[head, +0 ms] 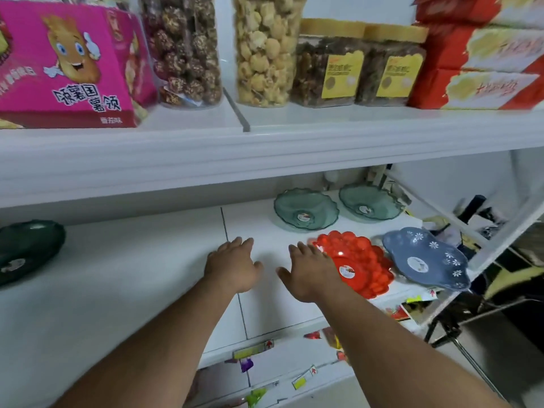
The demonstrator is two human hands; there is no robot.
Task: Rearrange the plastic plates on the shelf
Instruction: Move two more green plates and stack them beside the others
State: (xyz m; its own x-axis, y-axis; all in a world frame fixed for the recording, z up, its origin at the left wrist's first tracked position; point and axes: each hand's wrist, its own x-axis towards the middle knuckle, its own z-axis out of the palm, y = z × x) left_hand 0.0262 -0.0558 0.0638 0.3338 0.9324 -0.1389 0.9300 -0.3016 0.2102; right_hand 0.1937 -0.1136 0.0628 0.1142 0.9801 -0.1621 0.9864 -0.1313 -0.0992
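Both arms reach over the white lower shelf (117, 290). My left hand (232, 265) hovers open above bare shelf, holding nothing. My right hand (312, 272) is open too, its fingers at the left rim of a red scalloped plastic plate (362, 266); contact is unclear. To the right of the red plate lies a blue plate with white flowers (426, 257), hanging over the shelf edge. Two clear green plates (306, 209) (371, 201) sit side by side at the back. A dark green plate (26, 248) lies at the far left.
The upper shelf (265, 148) overhangs close above and carries a pink snack box (67, 63), jars of snacks (265, 51) and red boxes (485, 54). Price tags and small packets (253, 348) show on lower shelves. A tripod leg (453, 331) stands at the right.
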